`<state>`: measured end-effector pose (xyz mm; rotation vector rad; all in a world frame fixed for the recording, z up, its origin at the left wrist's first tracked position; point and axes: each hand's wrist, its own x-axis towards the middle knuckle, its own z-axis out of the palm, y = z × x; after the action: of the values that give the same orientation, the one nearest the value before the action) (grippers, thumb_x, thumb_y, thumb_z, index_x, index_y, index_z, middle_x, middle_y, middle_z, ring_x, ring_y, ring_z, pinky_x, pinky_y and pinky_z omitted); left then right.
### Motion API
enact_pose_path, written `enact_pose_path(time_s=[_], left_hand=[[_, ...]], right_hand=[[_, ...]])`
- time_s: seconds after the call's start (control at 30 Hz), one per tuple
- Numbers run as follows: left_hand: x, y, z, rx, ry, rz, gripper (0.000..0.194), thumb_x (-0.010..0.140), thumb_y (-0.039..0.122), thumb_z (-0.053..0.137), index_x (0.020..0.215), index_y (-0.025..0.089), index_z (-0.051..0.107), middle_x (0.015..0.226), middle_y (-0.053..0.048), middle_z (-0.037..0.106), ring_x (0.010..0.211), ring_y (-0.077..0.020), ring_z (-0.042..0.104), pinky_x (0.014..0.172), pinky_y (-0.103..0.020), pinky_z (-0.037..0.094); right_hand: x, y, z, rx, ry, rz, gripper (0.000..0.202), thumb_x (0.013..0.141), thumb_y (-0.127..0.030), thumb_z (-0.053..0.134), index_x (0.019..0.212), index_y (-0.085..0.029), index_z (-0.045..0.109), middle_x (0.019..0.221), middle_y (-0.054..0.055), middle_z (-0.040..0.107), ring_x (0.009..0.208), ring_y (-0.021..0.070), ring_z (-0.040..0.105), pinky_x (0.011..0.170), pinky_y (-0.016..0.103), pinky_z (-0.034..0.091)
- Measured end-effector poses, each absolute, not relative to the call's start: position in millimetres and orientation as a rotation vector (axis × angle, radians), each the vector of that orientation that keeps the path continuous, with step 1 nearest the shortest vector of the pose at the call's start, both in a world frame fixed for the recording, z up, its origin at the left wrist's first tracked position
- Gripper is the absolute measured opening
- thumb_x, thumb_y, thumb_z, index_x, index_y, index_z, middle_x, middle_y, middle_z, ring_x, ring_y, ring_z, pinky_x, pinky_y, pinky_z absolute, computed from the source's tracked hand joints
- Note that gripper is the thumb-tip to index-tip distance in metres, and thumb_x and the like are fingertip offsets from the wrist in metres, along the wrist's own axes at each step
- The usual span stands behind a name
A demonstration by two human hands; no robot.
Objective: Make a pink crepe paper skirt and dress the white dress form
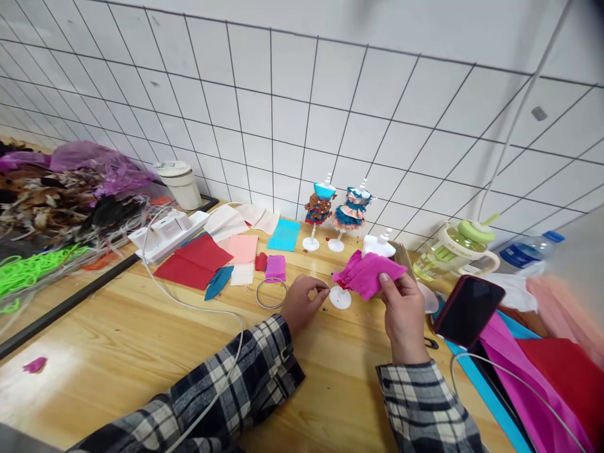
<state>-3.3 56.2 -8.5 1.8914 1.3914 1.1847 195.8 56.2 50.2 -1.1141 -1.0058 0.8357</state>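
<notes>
My right hand (406,314) pinches the edge of a magenta piece of cloth (361,275) between thumb and fingers. The cloth spreads over the front of a small white mannequin (379,245), hiding most of its body. Below it shows the mannequin's round white base (340,297), with a bit of red just above. To the left of that base, my left hand (304,305) is closed, thumb and forefinger together near the cloth's lower left side. Whatever sits in those fingertips, if anything, is too small to make out. A metal ring (271,293) lies beside my left hand.
Two dressed mini mannequins (319,204) (352,211) stand by the tiled wall. Cloth pieces (193,264) and a power strip (172,236) lie left. At right are a mug (465,248), a phone (469,311) and folded fabrics (528,371). A white cable (217,309) crosses my left sleeve.
</notes>
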Motion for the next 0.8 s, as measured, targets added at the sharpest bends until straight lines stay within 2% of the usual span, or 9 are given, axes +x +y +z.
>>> enact_pose_path(time_s=[0.1, 0.17, 0.37, 0.47, 0.57, 0.67, 0.73, 0.8], left_hand=[[0.1, 47.2, -1.6, 2.122, 1.288, 1.177, 0.016, 0.085, 0.035, 0.061, 0.090, 0.024, 0.070, 0.114, -0.005, 0.067, 0.109, -0.0220, 0.054, 0.101, -0.041, 0.034], [1.2, 41.8, 0.9, 2.262, 1.270, 1.152, 0.015, 0.084, 0.036, 0.063, 0.091, 0.026, 0.070, 0.123, -0.004, 0.064, 0.114, -0.0241, 0.050, 0.101, -0.043, 0.030], [-0.8, 39.2, 0.6, 2.226, 1.472, 1.214, 0.017, 0.085, 0.037, 0.060, 0.084, 0.025, 0.072, 0.103, -0.005, 0.065, 0.100, -0.0230, 0.051, 0.091, -0.041, 0.030], [-2.3, 41.4, -2.8, 2.173, 1.506, 1.241, 0.019, 0.085, 0.038, 0.059, 0.082, 0.024, 0.072, 0.099, -0.006, 0.063, 0.097, -0.0227, 0.051, 0.090, -0.041, 0.030], [-4.2, 40.3, -3.1, 2.124, 1.449, 1.299, 0.022, 0.086, 0.039, 0.057, 0.095, 0.024, 0.070, 0.102, -0.007, 0.063, 0.100, -0.0232, 0.052, 0.095, -0.042, 0.031], [-4.8, 33.8, 9.1, 1.988, 1.327, 1.440, 0.053, 0.084, 0.051, 0.058, 0.127, 0.021, 0.053, 0.122, -0.012, 0.057, 0.115, -0.0270, 0.049, 0.101, -0.043, 0.033], [-3.1, 26.8, 25.2, 1.892, 1.212, 1.451, 0.085, 0.074, 0.063, 0.065, 0.141, 0.020, 0.037, 0.137, -0.016, 0.047, 0.124, -0.0310, 0.043, 0.103, -0.045, 0.033], [-0.1, 19.2, 43.1, 1.813, 1.111, 1.350, 0.110, 0.060, 0.067, 0.074, 0.147, 0.021, 0.027, 0.143, -0.017, 0.043, 0.128, -0.0342, 0.041, 0.106, -0.047, 0.032]], right_hand=[[194.8, 55.7, 48.4, -1.163, -1.015, 0.797, 0.036, 0.074, -0.041, 0.073, 0.099, -0.015, 0.068, 0.087, 0.006, 0.070, 0.072, 0.0166, 0.059, 0.066, 0.030, 0.048], [193.8, 56.1, 47.4, -1.161, -1.005, 0.785, 0.036, 0.074, -0.041, 0.073, 0.098, -0.015, 0.068, 0.085, 0.005, 0.070, 0.071, 0.0163, 0.059, 0.066, 0.030, 0.048], [192.8, 59.4, 41.5, -1.122, -0.991, 0.819, 0.035, 0.074, -0.039, 0.072, 0.100, -0.016, 0.068, 0.092, 0.006, 0.070, 0.076, 0.0173, 0.061, 0.070, 0.030, 0.047], [192.7, 61.8, 41.4, -1.111, -1.001, 0.836, 0.036, 0.074, -0.040, 0.072, 0.101, -0.015, 0.068, 0.090, 0.006, 0.070, 0.074, 0.0165, 0.060, 0.069, 0.030, 0.047], [191.5, 58.3, 44.8, -1.119, -1.017, 0.837, 0.036, 0.074, -0.041, 0.073, 0.100, -0.015, 0.068, 0.088, 0.005, 0.070, 0.072, 0.0159, 0.059, 0.066, 0.028, 0.046], [185.6, 41.7, 47.2, -1.133, -1.028, 0.892, 0.033, 0.075, -0.041, 0.073, 0.096, -0.016, 0.068, 0.087, 0.005, 0.071, 0.071, 0.0163, 0.060, 0.063, 0.028, 0.048], [178.0, 24.2, 45.9, -1.144, -1.055, 0.997, 0.031, 0.074, -0.041, 0.074, 0.093, -0.018, 0.069, 0.084, 0.004, 0.071, 0.070, 0.0166, 0.061, 0.062, 0.028, 0.049], [168.6, 5.9, 42.4, -1.124, -1.071, 1.116, 0.029, 0.075, -0.042, 0.072, 0.093, -0.019, 0.070, 0.085, 0.005, 0.072, 0.071, 0.0177, 0.062, 0.062, 0.029, 0.050]])
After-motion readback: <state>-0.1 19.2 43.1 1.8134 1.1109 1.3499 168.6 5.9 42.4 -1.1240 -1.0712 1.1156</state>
